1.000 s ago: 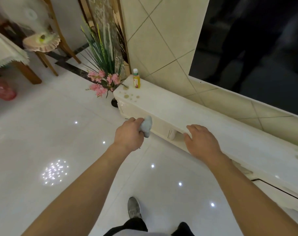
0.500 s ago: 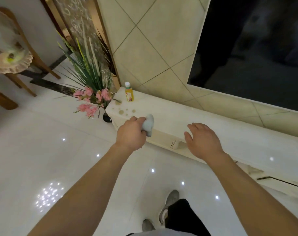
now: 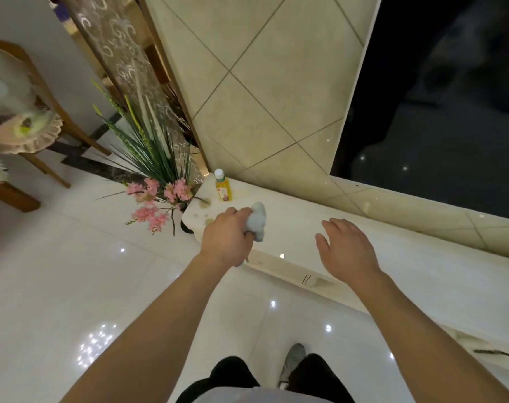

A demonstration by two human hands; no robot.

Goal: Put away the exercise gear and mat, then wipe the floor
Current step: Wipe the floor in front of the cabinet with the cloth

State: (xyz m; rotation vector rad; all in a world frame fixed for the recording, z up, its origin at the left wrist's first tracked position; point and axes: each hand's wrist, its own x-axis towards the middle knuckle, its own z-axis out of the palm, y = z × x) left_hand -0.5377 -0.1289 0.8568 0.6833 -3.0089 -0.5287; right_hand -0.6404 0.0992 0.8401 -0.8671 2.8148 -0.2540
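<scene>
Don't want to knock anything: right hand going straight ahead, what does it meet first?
Probably the tiled wall behind the cabinet; the bottle sits left of the line from the right hand, depth unclear.

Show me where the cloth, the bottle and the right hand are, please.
cloth [image 3: 257, 221]: head view, on its bunched pale-blue middle.
bottle [image 3: 223, 190]: head view, on its yellow body.
right hand [image 3: 346, 251]: head view, on the back of the hand.

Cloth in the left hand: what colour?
The cloth is plain pale blue-grey, bunched in the left hand. Head view, the only one.
</scene>
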